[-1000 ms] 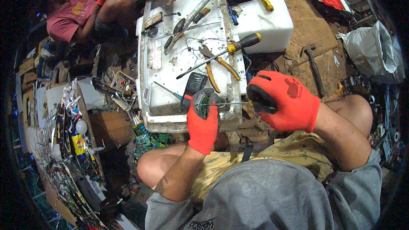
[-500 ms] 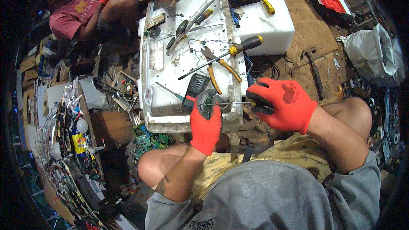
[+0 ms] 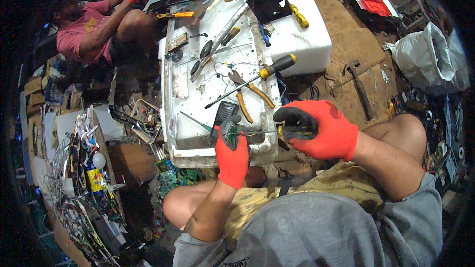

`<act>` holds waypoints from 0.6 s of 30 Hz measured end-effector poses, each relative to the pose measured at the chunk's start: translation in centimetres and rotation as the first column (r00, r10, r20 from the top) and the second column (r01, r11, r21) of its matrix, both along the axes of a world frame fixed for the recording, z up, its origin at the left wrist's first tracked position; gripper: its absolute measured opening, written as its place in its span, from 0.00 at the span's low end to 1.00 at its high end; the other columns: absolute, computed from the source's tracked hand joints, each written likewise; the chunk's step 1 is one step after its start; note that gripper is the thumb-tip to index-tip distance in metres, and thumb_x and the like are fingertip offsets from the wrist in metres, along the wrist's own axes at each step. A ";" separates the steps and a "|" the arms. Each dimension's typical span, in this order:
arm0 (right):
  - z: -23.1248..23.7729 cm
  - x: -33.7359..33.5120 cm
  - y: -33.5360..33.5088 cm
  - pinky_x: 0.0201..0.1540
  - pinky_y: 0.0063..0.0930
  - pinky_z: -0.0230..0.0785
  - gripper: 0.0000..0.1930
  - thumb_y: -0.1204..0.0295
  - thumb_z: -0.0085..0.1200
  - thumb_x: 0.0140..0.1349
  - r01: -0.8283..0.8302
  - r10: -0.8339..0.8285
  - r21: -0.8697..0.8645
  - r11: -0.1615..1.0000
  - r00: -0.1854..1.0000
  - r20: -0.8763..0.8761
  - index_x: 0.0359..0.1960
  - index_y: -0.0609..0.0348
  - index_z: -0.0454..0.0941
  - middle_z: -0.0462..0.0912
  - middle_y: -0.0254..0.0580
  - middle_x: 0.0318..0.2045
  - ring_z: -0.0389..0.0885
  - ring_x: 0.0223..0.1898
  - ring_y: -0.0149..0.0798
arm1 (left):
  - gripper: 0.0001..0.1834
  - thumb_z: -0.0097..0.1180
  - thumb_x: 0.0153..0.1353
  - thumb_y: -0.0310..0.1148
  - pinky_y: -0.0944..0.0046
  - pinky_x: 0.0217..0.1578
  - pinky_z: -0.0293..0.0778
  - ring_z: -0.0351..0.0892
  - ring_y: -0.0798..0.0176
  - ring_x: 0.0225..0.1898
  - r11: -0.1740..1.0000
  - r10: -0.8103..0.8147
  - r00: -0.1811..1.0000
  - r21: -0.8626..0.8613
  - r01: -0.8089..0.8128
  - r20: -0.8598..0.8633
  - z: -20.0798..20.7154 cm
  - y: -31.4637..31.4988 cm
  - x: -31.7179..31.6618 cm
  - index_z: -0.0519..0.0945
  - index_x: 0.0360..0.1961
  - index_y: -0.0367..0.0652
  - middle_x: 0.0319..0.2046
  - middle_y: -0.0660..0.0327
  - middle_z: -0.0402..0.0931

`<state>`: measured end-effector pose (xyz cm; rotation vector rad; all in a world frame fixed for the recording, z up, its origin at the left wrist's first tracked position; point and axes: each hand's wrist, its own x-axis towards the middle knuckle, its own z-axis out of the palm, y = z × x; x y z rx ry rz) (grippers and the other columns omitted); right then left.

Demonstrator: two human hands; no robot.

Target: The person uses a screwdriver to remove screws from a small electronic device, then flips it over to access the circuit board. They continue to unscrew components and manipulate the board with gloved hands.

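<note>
Evidently underway, unfinished — left hand [image 3: 231,155] closed round small green board [image 3: 231,137], right hand [image 3: 321,131] gripping screwdriver [image 3: 280,132], shaft reaching board from right; nothing visibly detached — remaining work unclear.

A hammer [image 3: 360,91] on brown flooring [image 3: 341,32], a white bag [image 3: 419,57] (crumpled) nearby, a white bulb [image 3: 99,160] far left

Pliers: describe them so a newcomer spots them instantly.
On the white work surface, beyond the left hand, lie the pliers. A screwdriver crosses them; unlike its single black-and-yellow handle, theirs are two splayed orange ones.
</note>
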<state>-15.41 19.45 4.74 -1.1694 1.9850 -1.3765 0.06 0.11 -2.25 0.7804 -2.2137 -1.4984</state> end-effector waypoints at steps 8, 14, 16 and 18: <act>-0.4 -0.6 -0.3 0.50 0.33 0.73 0.11 0.76 0.53 0.61 0.220 -0.137 -0.127 0.967 0.873 0.468 0.45 0.63 0.75 0.79 0.42 0.42 0.79 0.45 0.38 | 0.20 0.50 0.63 0.21 0.63 0.53 0.70 0.76 0.64 0.47 0.998 -0.019 1.000 0.053 0.020 -0.015 0.1 0.1 0.0 0.73 0.57 0.38 0.46 0.59 0.78; -0.8 -0.2 -0.7 0.50 0.32 0.72 0.08 0.75 0.50 0.66 0.218 -0.209 0.043 0.975 0.836 0.508 0.46 0.60 0.74 0.79 0.40 0.40 0.78 0.44 0.34 | 0.19 0.51 0.64 0.23 0.64 0.54 0.69 0.76 0.64 0.48 0.987 0.049 0.999 0.153 -0.047 -0.007 -2.2 -0.7 0.7 0.73 0.57 0.38 0.48 0.59 0.77; -1.0 -0.8 0.0 0.51 0.31 0.71 0.08 0.75 0.50 0.67 0.135 -0.218 0.217 0.967 0.879 0.425 0.46 0.59 0.74 0.79 0.39 0.41 0.77 0.44 0.34 | 0.18 0.51 0.65 0.23 0.64 0.56 0.68 0.76 0.64 0.49 0.988 0.043 0.999 0.149 -0.046 0.022 -1.9 -0.6 0.9 0.73 0.57 0.38 0.48 0.59 0.77; -1.0 -0.9 -0.1 0.50 0.32 0.71 0.09 0.74 0.50 0.67 0.132 -0.145 0.061 0.989 0.894 0.423 0.47 0.59 0.74 0.79 0.40 0.42 0.77 0.45 0.34 | 0.18 0.52 0.65 0.24 0.64 0.57 0.67 0.76 0.63 0.49 0.991 0.030 0.999 0.127 -0.033 0.028 -1.7 -0.5 0.8 0.73 0.57 0.38 0.48 0.59 0.78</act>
